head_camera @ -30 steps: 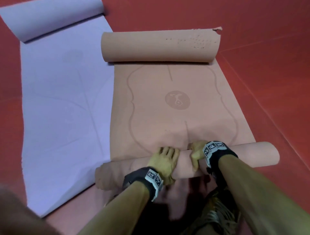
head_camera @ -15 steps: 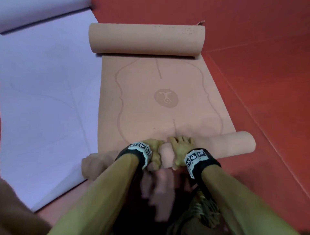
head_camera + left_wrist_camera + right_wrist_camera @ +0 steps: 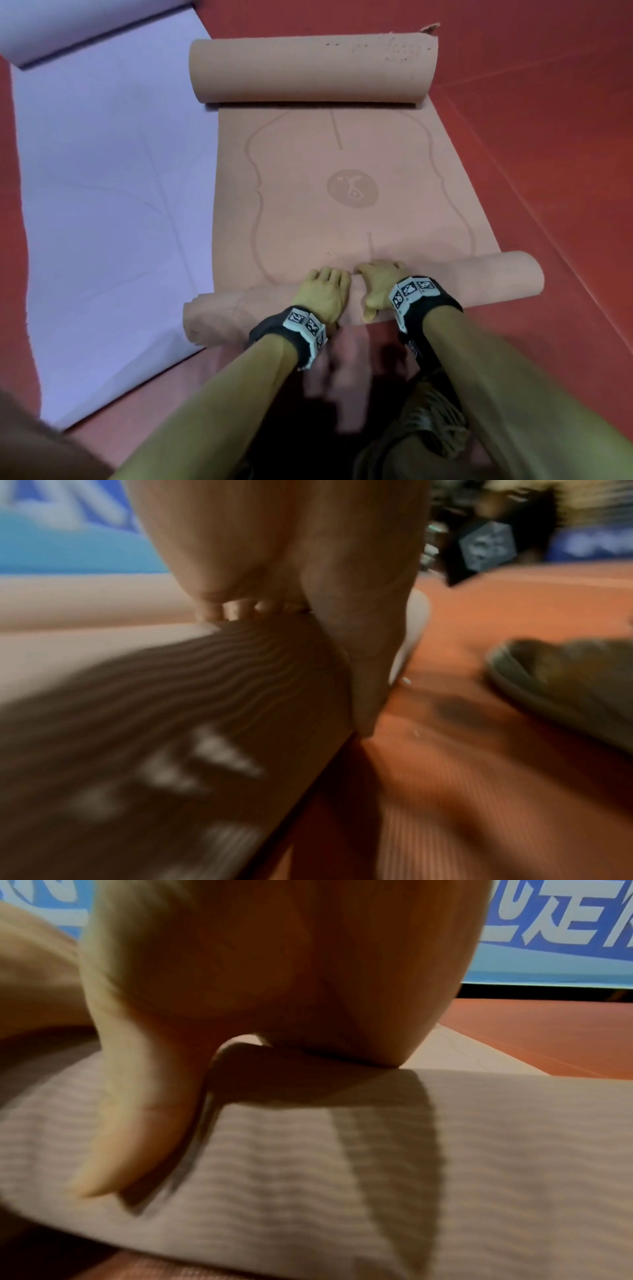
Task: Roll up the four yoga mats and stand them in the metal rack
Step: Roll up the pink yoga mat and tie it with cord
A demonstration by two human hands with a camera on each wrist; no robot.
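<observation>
A peach yoga mat (image 3: 342,154) lies on the red floor, and its near end is wound into a roll (image 3: 479,284). Its far end curls into a second, thicker roll (image 3: 308,72). My left hand (image 3: 329,291) and right hand (image 3: 376,281) sit side by side on the middle of the near roll. Their fingers curl over its far side, and the right thumb hangs down its near side. The left wrist view shows my left hand (image 3: 291,561) on the ribbed roll (image 3: 171,723). In the right wrist view my right hand (image 3: 274,974) presses the roll (image 3: 342,1150). No rack is in view.
A lavender mat (image 3: 113,205) lies flat just left of the peach one, its far end curled (image 3: 68,24). Red floor (image 3: 548,171) spreads to the right. My shoe (image 3: 565,680) is close behind the near roll. A blue banner (image 3: 548,934) lines the far wall.
Both hands have shifted their hold and now sit together on top of the near roll. The roll has turned a little further along the mat toward the round logo.
</observation>
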